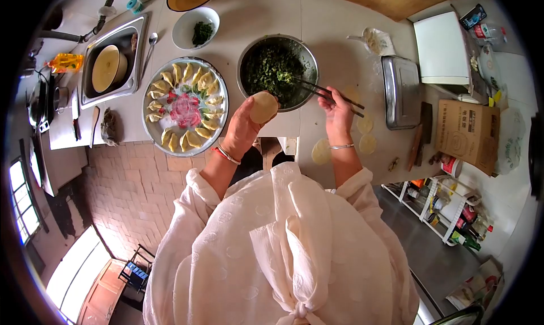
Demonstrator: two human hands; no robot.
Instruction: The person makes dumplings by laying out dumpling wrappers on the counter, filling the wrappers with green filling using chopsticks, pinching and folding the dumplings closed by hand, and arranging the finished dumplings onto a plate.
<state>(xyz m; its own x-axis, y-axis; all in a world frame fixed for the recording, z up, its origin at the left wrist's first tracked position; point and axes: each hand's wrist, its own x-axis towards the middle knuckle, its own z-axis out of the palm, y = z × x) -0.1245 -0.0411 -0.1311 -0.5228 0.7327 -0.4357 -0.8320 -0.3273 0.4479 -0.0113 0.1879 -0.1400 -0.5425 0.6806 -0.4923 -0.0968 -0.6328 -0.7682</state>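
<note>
Two chopsticks pinched by right fingers cross the bowl's rim; left fingers curl round a wrapper.

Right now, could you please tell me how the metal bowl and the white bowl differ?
The metal bowl looks larger than the white bowl. The metal bowl holds a broad mass of chopped greens, while the white bowl holds only a small dark-green clump. Chopsticks in the right hand reach into the metal bowl; none reach into the white bowl. Both are round and stand on the counter.
</note>
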